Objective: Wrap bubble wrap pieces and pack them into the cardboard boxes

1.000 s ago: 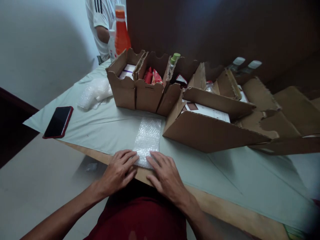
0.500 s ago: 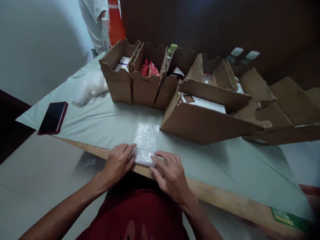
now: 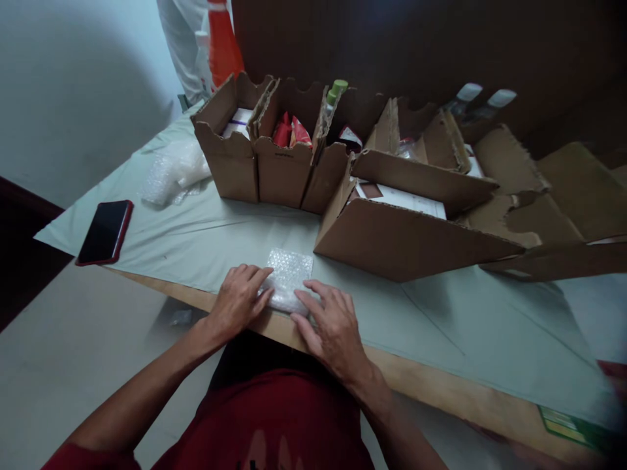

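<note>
Pressing down on bubble wrap [image 3: 289, 282] w/ both hands: left hand [image 3: 238, 301] flat on its left side, fingers [image 3: 258, 285] spread slightly and laid over the wrap's edge, not clamped; right hand [image 3: 333, 326] flat on its near right corner, fingers [image 3: 309, 299] apart, tips resting on the plastic. Wrap rolled or folded into a short wad between the two sets of fingers, at near edge of tabletop [image 3: 206, 241], on pale green cloth. Just beyond the fingers, a big open cardboard box [image 3: 406, 241] w/ white packs inside. Further back, row of small cardboard boxes [image 3: 259, 163] holding red packets [image 3: 290, 132] and a green-capped bottle [image 3: 335, 91]. Far left of left-hand fingers, red-cased phone [image 3: 104, 232] face up; behind it loose pile of more wrap [image 3: 171, 173]. Beyond the boxes, another person in white shirt [image 3: 181, 46], partly cut off, beside an orange bottle [image 3: 223, 42].
</note>
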Demonstrator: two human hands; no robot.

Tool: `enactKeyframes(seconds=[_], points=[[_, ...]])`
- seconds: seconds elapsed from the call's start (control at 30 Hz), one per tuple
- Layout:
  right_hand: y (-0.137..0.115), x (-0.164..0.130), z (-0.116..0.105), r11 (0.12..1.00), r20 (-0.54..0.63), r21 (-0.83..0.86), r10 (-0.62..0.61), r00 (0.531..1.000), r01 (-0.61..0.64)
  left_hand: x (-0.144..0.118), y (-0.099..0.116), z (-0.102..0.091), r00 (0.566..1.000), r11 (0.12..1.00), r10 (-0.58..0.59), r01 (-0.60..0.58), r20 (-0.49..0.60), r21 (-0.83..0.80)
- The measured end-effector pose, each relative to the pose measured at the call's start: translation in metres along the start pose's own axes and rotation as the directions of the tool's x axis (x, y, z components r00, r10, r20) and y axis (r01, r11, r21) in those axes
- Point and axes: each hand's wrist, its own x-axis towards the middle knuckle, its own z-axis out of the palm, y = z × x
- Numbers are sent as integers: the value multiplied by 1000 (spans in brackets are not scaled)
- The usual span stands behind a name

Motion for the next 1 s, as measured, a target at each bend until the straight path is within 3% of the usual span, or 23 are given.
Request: enactKeyframes(seconds=[0.1,0.17,0.2,0.23,0.3,0.37,0.43,0.5,0.6,0.77,0.8,0.87,0.93,1.0], points=[[4,11,7,998,99,-9,-58,993,59,5,2,-3,991,993,-91,83,-95,-82],[11,20,13,999,102,50,-16,995,11,-7,10,-11,956,925,-258,202,-141,-322],[15,23,15,995,84,99,23,996,-32,-16,16,-14,918,826,-381,282,-115,-487],[17,24,16,984,65,157,69,996,-78,-25,22,-16,863,668,-503,360,-39,-651],[16,23,13,947,44,273,161,986,-167,-40,37,-18,739,237,-641,448,207,-862],[9,16,4,896,84,376,222,971,-237,-46,48,-14,687,-100,-600,444,410,-890],[-2,6,-7,844,174,456,227,958,-283,-44,56,-9,692,-238,-520,446,501,-863],[-8,-5,-15,821,204,486,227,952,-299,-37,62,-2,690,-264,-495,459,527,-849],[-3,-21,-18,806,96,492,324,941,-328,-29,69,9,680,-253,-520,456,517,-853],[17,-42,-23,508,247,754,368,897,-416,-29,81,25,725,-197,-453,486,518,-852],[21,-43,-30,512,234,752,380,895,-414,-27,82,26,741,-160,-427,503,519,-849],[30,-40,-56,602,126,700,426,896,-384,-18,81,26,787,-55,-399,491,470,-869],[45,-32,-97,693,-42,646,451,892,-320,-6,76,25,831,66,-416,432,369,-899],[68,-17,-145,776,-263,582,462,847,-243,4,69,26,846,196,-455,399,277,-896]])
